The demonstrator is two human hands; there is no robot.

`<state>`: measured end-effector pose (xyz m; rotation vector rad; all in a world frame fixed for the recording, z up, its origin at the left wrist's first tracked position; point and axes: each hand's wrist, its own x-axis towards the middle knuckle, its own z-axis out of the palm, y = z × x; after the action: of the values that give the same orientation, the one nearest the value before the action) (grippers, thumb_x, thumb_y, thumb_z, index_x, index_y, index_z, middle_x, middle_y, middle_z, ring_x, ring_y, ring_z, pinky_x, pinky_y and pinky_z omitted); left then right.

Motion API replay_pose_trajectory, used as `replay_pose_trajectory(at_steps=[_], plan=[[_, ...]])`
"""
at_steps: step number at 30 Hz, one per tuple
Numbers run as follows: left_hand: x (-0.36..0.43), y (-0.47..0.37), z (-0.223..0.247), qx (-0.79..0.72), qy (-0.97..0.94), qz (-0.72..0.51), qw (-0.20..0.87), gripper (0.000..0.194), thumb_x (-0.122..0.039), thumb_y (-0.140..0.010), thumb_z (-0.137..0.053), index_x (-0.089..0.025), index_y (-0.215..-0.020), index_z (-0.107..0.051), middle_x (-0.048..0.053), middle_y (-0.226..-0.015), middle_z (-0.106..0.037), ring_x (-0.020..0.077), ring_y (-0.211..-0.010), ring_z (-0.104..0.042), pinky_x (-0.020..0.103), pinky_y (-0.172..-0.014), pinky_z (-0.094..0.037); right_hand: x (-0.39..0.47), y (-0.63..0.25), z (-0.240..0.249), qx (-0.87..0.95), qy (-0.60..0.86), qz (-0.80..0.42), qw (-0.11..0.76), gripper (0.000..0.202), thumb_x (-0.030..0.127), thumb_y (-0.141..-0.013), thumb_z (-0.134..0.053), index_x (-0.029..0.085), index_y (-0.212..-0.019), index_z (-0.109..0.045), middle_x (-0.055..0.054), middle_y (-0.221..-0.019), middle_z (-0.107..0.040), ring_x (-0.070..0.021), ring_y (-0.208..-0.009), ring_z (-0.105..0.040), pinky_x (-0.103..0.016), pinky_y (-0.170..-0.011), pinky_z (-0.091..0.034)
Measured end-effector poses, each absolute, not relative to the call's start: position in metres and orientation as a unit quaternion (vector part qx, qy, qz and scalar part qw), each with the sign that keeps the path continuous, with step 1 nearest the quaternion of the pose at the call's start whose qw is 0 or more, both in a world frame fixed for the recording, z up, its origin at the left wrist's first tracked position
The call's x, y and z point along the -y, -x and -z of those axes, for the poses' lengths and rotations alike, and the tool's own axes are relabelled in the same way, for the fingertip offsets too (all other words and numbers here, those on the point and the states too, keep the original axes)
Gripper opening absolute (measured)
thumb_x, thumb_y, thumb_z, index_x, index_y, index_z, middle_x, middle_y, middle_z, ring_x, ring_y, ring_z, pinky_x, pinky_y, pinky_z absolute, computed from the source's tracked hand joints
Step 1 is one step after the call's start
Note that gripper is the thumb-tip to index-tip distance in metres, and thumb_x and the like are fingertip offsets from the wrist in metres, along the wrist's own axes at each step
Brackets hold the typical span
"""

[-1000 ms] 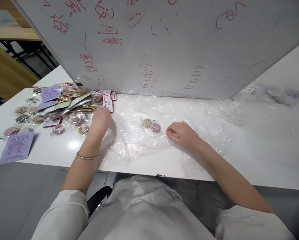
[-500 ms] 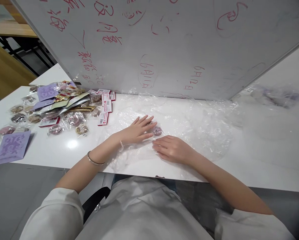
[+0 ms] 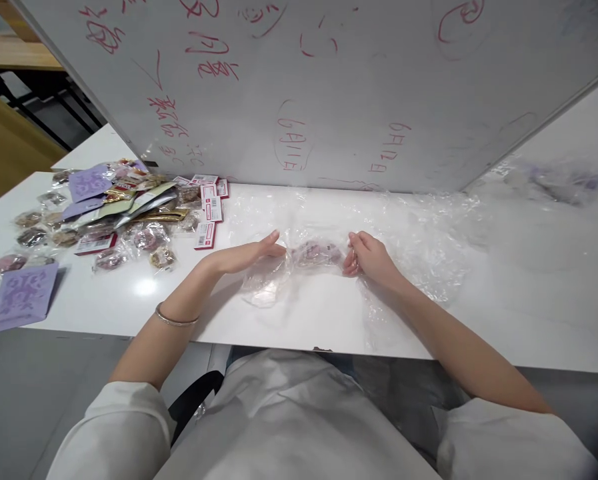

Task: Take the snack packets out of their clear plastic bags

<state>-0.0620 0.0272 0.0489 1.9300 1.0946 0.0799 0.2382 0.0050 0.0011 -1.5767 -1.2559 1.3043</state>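
Between my hands is a small purple-pink item (image 3: 319, 253), covered by crinkled clear plastic wrap (image 3: 273, 283) that blurs its shape. My left hand (image 3: 259, 252), with a bangle on the wrist, is at the left end of the wrap. Its fingers are drawn together on the plastic, partly hidden from view. On the other side, my right hand (image 3: 371, 257) pinches the wrap between thumb and fingers. The film runs from one hand to the other, just above the white table (image 3: 309, 313).
A whiteboard (image 3: 339, 87) with red writing stands along the table's back. To the left lies a pile of small packaged items with purple packets (image 3: 23, 293) and red-and-white cards (image 3: 205, 235). More clear plastic (image 3: 429, 247) spreads to the right.
My hands have gone from lying flat on the plastic to gripping it at both sides. They have moved apart, and the wrap now covers the purple-pink item.
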Motion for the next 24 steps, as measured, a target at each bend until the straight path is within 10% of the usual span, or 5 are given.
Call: replay_pose_trajectory(at_steps=[4,10,13,17,24], plan=[[-0.026,0.072,-0.061,-0.412,-0.769,-0.07,0.484,0.093,-0.072,-0.095,0.0,-0.016,-0.136,-0.061,0.011,-0.147,-0.056,0.028,-0.134,-0.052,0.042,-0.114,-0.035,-0.006,-0.236,0.0,0.49,0.625,-0.494,0.352,0.035,0.055,-0.097,-0.05,0.025,-0.081,-0.04,0.001,-0.058,-0.065,-0.0145,-0.04,-0.059,-0.024,-0.039,-0.045],[0.004,0.06,-0.058,-0.318,-0.882,0.099,0.333,0.11,-0.072,-0.066,-0.073,-0.02,-0.155,-0.032,0.017,-0.163,-0.03,0.0389,-0.149,-0.028,0.047,-0.119,-0.027,-0.004,-0.232,-0.007,0.472,0.628,-0.499,0.365,0.028,0.047,-0.092,-0.057,0.024,-0.082,-0.045,0.004,-0.057,-0.058,-0.0151,-0.049,-0.061,-0.025,-0.047,-0.046],[0.016,0.043,-0.045,-0.333,-0.909,0.083,0.237,0.091,-0.052,-0.078,-0.07,-0.021,-0.154,-0.032,0.017,-0.162,-0.031,0.0389,-0.152,-0.02,0.053,-0.119,-0.022,-0.003,-0.233,-0.014,0.514,0.628,-0.501,0.3,0.037,0.056,-0.083,-0.068,0.022,-0.08,-0.053,0.003,-0.059,-0.056,-0.0132,-0.053,-0.056,-0.026,-0.051,-0.042],[0.01,0.034,-0.044,-0.325,-0.92,0.012,0.22,0.031,-0.024,-0.093,-0.049,-0.019,-0.119,-0.066,0.012,-0.132,-0.063,0.0285,-0.124,-0.056,0.042,-0.105,-0.041,-0.002,-0.241,-0.023,0.577,0.617,-0.496,0.2,0.05,0.069,-0.073,-0.071,0.02,-0.066,-0.063,0.001,-0.058,-0.052,-0.0119,-0.052,-0.047,-0.028,-0.052,-0.033],[-0.014,0.048,-0.045,-0.382,-0.842,-0.093,0.37,0.036,-0.038,-0.096,-0.042,-0.018,-0.095,-0.072,0.007,-0.102,-0.073,0.0228,-0.094,-0.066,0.038,-0.088,-0.051,-0.004,-0.245,-0.017,0.584,0.545,-0.521,0.302,0.038,0.059,-0.077,-0.073,0.022,-0.078,-0.066,0.0,-0.064,-0.062,-0.0135,-0.061,-0.057,-0.029,-0.063,-0.045]])
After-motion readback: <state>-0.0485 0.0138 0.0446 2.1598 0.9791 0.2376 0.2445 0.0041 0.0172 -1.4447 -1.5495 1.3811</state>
